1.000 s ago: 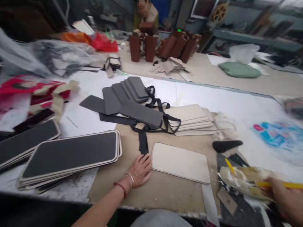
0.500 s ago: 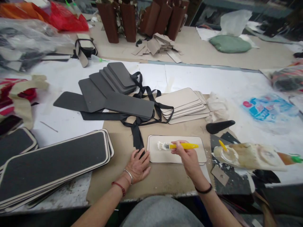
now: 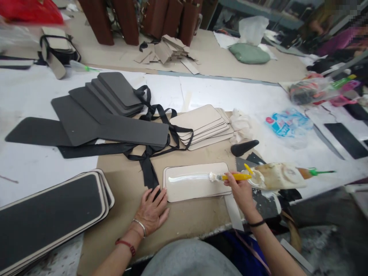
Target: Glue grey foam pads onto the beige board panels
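A beige rounded panel (image 3: pixel 198 191) lies flat in front of me, over another of similar shape. A wet white glue streak (image 3: pixel 188 178) runs along it from near its left end. My right hand (image 3: pixel 243 197) grips a yellow-handled brush (image 3: pixel 244 177), its glue-coated bristles on the panel right of centre. My left hand (image 3: pixel 152 211) rests with fingers spread at the panel's left edge, over the end of a black ribbon (image 3: pixel 149 172). To the right lies a glue-smeared bottle (image 3: pixel 276 175) with a green nozzle; a yellow stick stands in the glue on it.
Dark grey panels (image 3: pixel 129 130) fan out at the left, beside stacked beige panels (image 3: pixel 198 119). Long black panels with beige borders (image 3: pixel 57 214) are piled front left. A black tapered object (image 3: pixel 244 148) lies near the bottle. Brown bags (image 3: pixel 126 23) stand behind cardboard scraps (image 3: pixel 166 50).
The brush has moved right across the panel, leaving a white glue streak. My left hand stays at the panel's left edge. The view has swung to the right.
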The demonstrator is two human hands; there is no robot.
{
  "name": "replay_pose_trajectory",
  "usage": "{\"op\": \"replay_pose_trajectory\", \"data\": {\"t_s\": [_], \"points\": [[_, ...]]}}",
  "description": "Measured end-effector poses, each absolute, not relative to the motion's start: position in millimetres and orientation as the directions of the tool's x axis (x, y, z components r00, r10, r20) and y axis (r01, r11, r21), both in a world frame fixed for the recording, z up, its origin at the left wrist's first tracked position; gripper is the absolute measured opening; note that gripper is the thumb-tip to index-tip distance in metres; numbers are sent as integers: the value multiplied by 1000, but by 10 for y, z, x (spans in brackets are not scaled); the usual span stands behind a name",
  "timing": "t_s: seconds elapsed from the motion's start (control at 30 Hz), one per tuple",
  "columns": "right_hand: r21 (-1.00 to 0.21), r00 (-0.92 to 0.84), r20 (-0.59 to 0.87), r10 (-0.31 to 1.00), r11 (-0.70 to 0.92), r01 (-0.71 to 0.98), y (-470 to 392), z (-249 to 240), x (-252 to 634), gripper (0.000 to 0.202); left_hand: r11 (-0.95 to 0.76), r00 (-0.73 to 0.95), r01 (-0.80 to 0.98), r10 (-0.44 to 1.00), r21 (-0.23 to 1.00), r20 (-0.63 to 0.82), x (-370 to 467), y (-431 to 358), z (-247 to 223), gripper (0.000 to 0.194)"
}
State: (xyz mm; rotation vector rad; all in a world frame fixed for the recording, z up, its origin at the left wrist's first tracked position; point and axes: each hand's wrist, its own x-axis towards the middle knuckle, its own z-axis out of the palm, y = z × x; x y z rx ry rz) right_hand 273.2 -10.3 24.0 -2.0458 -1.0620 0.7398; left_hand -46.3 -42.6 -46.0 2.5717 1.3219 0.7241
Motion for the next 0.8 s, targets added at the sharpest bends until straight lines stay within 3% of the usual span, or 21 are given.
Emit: {"op": "replay_pose_trajectory", "data": {"t_s": [0.2,0.33,0.53,0.63,0.73,0.8], "points": [[-619,528,31,849,-398,677,-184,357,3014,43,-611,506,725,786,318,355,-441,-408,-422,30],[-533,431,166,887,-287,796,-165,401,2943,37,-626,520,726,770,283,371,-422,-392,-383,28],[-503,323,202,924,-185,844,-125,444,2886,29,-641,532,724,753,254,387,-406,-372,-373,26],[-417,220,256,941,-98,904,-89,373,2850,28,-639,524,721,756,269,391,-409,-378,-397,27],[-347,100,203,974,-24,938,-99,294,2620,24,-622,502,718,774,313,386,-408,-390,-422,28],[-380,15,163,987,49,924,-131,297,2350,21,-613,490,717,782,333,385,-406,-395,-429,28]]}}
